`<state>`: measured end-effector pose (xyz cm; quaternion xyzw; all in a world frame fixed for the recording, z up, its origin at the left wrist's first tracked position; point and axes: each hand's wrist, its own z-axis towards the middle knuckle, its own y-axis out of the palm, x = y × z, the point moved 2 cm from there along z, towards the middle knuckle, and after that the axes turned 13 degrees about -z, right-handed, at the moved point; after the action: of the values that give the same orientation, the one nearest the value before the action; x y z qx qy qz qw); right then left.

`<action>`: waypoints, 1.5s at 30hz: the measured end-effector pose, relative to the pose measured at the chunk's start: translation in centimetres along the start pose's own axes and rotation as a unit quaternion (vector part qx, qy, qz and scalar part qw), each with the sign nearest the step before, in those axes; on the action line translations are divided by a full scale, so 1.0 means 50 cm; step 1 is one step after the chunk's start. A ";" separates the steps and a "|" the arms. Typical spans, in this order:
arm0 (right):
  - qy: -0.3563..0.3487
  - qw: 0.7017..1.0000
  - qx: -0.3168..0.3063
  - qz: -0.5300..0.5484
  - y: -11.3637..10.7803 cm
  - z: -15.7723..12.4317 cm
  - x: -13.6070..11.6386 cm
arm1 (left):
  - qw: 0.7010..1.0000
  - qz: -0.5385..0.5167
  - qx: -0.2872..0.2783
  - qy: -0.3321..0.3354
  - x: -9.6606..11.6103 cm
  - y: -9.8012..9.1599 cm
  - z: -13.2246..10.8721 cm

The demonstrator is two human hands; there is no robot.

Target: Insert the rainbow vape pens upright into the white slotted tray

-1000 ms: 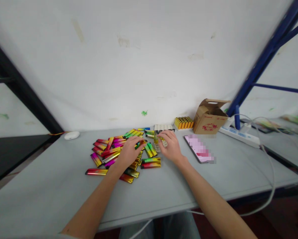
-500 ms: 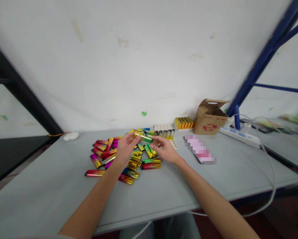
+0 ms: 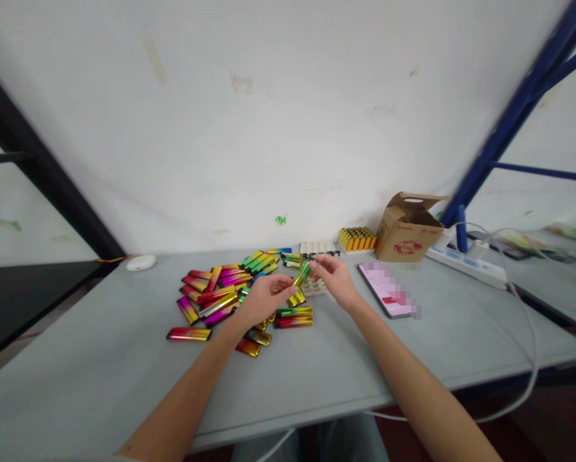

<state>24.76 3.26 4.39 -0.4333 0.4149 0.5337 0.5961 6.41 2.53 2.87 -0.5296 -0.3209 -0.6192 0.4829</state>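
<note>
A shiny green-and-gold flat tube (image 3: 301, 274) is held tilted between my two hands, above the right side of the pile. The fingertips of my left hand (image 3: 267, 299) close on its lower end. At its upper end, my right hand (image 3: 334, 279) pinches it between thumb and fingers. Below and left of them lies a loose pile of similar metallic tubes with dark ends, such as a red-and-gold tube (image 3: 189, 333) and a magenta-and-yellow tube (image 3: 187, 310). Behind my right hand stands a pale tray with holes (image 3: 315, 246), partly hidden.
A block of yellow cylinders (image 3: 357, 239) stands by the wall beside an open cardboard box (image 3: 406, 237). On the right are a phone (image 3: 383, 289), a power strip (image 3: 468, 266) and white cables. A white oval object (image 3: 141, 262) sits at the back left.
Both hands have shifted right, and the tube has turned from nearly level to steeply tilted. The short upright cylinders seen at the pale tray are now hidden behind my right hand or gone.
</note>
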 end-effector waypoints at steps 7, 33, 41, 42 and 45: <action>-0.023 0.979 0.204 -0.014 -0.036 0.017 0.017 | 0.997 -0.028 0.077 0.006 -0.002 -0.020 0.013; -0.037 0.994 -0.095 -0.025 0.011 -0.007 0.011 | 0.934 0.300 0.160 0.107 0.008 -0.083 0.005; -0.098 0.986 -0.070 -0.115 0.025 -0.006 0.044 | 0.904 0.373 0.186 0.092 0.015 -0.097 0.005; -0.094 0.986 -0.074 -0.117 0.027 -0.007 0.046 | 0.901 0.380 0.186 0.095 0.013 -0.098 0.005; -0.069 0.987 -0.080 -0.121 0.031 -0.008 0.052 | 0.890 0.407 0.176 0.101 0.005 -0.100 0.007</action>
<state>23.45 3.71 1.65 -0.4888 0.2733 0.5176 0.6469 1.83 4.44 3.76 -0.4546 -0.1302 -0.3518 0.8078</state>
